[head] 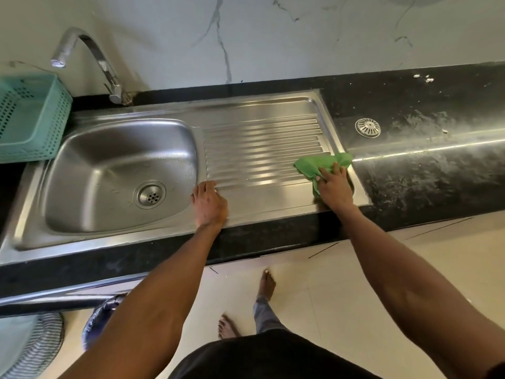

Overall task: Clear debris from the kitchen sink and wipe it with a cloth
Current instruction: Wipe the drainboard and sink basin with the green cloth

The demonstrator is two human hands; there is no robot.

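The steel kitchen sink (90,162) has a basin at left with a round drain (149,195) and a ribbed drainboard (262,149) at right. A few small specks of debris lie on the basin floor. My right hand (334,188) presses a crumpled green cloth (322,164) onto the drainboard's right front corner, fingers closed over it. My left hand (209,205) rests flat, fingers apart, on the steel ledge between basin and drainboard, holding nothing.
A curved chrome tap (90,58) stands behind the basin. A teal perforated basket (30,116) sits at the far left. A loose round strainer (367,127) lies on the smeared black counter (426,165) to the right. Below are my bare feet and a bin.
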